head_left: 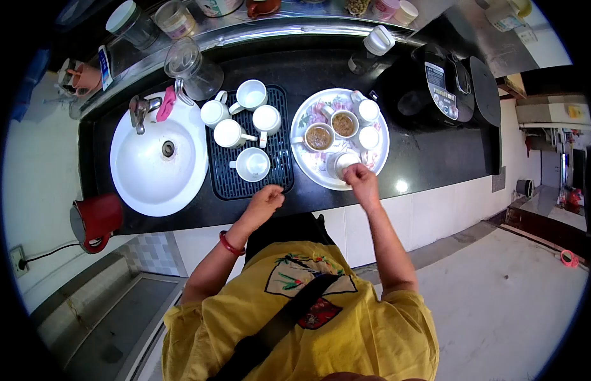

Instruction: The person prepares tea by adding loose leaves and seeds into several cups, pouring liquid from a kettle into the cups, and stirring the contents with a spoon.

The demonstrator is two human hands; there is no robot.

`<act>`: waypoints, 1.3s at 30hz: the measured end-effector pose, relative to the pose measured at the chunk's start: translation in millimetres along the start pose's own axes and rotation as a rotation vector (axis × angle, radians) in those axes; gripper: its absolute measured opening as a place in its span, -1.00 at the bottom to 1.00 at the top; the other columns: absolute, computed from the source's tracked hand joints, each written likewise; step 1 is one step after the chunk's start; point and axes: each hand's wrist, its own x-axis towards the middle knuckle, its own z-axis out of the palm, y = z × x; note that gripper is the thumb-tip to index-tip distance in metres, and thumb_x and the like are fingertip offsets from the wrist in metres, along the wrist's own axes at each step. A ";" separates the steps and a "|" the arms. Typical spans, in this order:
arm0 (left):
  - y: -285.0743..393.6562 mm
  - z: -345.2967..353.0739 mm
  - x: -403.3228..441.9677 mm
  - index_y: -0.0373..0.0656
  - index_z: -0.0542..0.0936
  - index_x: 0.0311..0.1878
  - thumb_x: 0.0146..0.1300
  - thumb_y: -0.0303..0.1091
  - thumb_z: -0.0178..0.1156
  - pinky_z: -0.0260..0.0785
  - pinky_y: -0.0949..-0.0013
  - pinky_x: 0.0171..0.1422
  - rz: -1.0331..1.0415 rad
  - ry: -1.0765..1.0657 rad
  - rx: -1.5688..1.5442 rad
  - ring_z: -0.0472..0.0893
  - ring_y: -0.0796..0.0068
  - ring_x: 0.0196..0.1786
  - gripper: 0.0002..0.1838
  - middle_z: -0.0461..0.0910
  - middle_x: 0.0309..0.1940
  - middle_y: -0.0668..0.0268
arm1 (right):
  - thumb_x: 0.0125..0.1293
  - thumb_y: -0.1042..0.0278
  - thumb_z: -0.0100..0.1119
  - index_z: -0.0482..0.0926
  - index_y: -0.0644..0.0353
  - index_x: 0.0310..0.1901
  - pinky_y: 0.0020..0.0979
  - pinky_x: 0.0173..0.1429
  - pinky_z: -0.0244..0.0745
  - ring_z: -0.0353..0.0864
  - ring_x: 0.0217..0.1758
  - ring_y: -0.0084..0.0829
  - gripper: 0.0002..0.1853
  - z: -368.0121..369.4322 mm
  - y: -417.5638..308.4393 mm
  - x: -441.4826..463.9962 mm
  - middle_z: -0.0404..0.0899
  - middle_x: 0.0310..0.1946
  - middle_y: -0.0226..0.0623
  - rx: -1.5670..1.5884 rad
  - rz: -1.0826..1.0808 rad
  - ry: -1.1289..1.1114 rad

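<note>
My right hand (360, 181) is closed at the near edge of a white cup (339, 164) on the round floral tray (314, 173); its fingertips are too small to read for what they pinch. Also on the tray stand two mugs of brown liquid, one at the left (319, 137) and one in the middle (344, 124), with white cups along the right side. My left hand (268, 199), its fingers curled, hovers by the front edge of the black drying rack (279, 184). Nearest to it is an upright white mug (252, 164). Several more white mugs sit farther back on the rack.
A white sink (159, 181) with a faucet (140, 114) and pink cloth (166, 105) is at the left. A glass pitcher (197, 70) stands behind the mugs, a red kettle (98, 219) at the left edge. Back right are a lidded bottle (372, 51) and black appliance (429, 89).
</note>
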 end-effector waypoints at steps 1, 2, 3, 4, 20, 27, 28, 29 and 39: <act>2.7 7.1 10.8 -0.19 0.42 0.02 0.23 -0.33 0.09 0.37 0.52 -0.25 0.000 0.003 0.000 0.49 0.59 -0.29 -0.69 0.51 -0.25 0.32 | 0.15 0.37 0.18 0.52 0.30 -0.41 -0.53 -0.41 0.34 0.40 -0.56 -0.58 -0.85 -6.0 -3.4 9.9 0.49 -0.61 -0.42 -0.091 -0.082 0.055; 5.2 13.9 24.4 -0.22 0.39 0.06 0.20 -0.34 0.12 0.37 0.52 -0.23 0.181 0.075 0.143 0.50 0.59 -0.30 -0.63 0.47 -0.18 0.28 | 0.13 0.37 0.21 0.53 0.30 -0.40 -0.51 -0.39 0.37 0.42 -0.55 -0.54 -0.84 -11.8 -8.4 19.6 0.49 -0.61 -0.38 -0.170 -0.152 0.089; 10.7 20.1 37.6 -0.25 0.35 0.10 0.18 -0.35 0.15 0.37 0.52 -0.21 0.361 0.146 0.287 0.50 0.58 -0.30 -0.57 0.44 -0.10 0.24 | 0.10 0.37 0.24 0.54 0.30 -0.39 -0.49 -0.37 0.39 0.44 -0.55 -0.51 -0.83 -17.3 -18.3 28.5 0.50 -0.61 -0.33 -0.249 -0.222 0.123; 25.9 24.6 47.7 -0.28 0.32 0.13 0.15 -0.39 0.15 0.38 0.45 -0.15 0.351 0.184 0.289 0.52 0.47 -0.25 -0.53 0.39 -0.04 0.18 | 0.05 0.36 0.26 0.55 0.26 -0.31 -0.41 -0.23 0.44 0.53 -0.41 -0.36 -0.80 -22.2 -21.6 38.9 0.54 -0.48 -0.20 -0.316 -0.203 0.107; 29.6 42.6 131.3 -0.36 0.51 -0.19 0.18 -0.31 0.10 0.36 0.20 -0.21 0.333 0.281 0.432 0.54 0.13 -0.34 -0.73 0.53 -0.48 0.11 | -0.19 0.18 0.39 0.17 0.09 0.24 0.17 0.28 -0.02 0.07 0.37 -0.22 -0.11 -24.4 -49.6 118.1 0.23 0.22 -0.25 -1.242 -0.622 -0.107; 44.7 52.2 103.8 -0.27 0.53 -0.40 0.21 -0.28 0.09 0.17 0.55 -0.54 0.056 0.085 -0.137 0.34 0.67 -0.61 -0.78 0.39 -0.66 0.43 | -0.19 0.14 0.38 0.15 0.10 0.26 0.21 0.30 -0.13 0.14 0.33 -0.29 -0.09 -14.4 -53.4 126.9 0.25 0.18 -0.20 -1.206 -0.607 -0.219; 44.2 52.7 98.1 -0.26 0.53 -0.42 0.20 -0.29 0.09 0.16 0.55 -0.54 0.089 0.060 -0.171 0.34 0.68 -0.61 -0.78 0.38 -0.67 0.44 | -0.19 0.14 0.39 0.15 0.10 0.26 0.20 0.31 -0.13 0.21 0.28 -0.28 -0.09 -14.0 -54.5 127.7 0.29 0.13 -0.18 -1.181 -0.605 -0.234; 43.7 52.4 91.9 -0.25 0.52 -0.44 0.20 -0.29 0.09 0.15 0.56 -0.54 0.124 0.038 -0.205 0.34 0.68 -0.62 -0.78 0.38 -0.68 0.44 | -0.19 0.14 0.39 0.15 0.10 0.26 0.20 0.31 -0.13 0.21 0.28 -0.28 -0.09 -13.7 -54.4 127.9 0.29 0.13 -0.18 -1.175 -0.625 -0.249; 65.4 0.7 -21.1 -0.19 0.46 -0.60 0.13 -0.35 0.12 -0.02 0.58 -0.59 0.197 0.236 -0.325 0.21 0.74 -0.67 -0.78 0.30 -0.72 0.50 | -0.29 0.12 0.42 0.23 0.22 0.17 0.02 0.34 -0.04 0.37 0.11 -0.14 -0.09 -2.8 -51.8 125.0 0.40 -0.02 -0.06 -1.090 -0.562 -0.172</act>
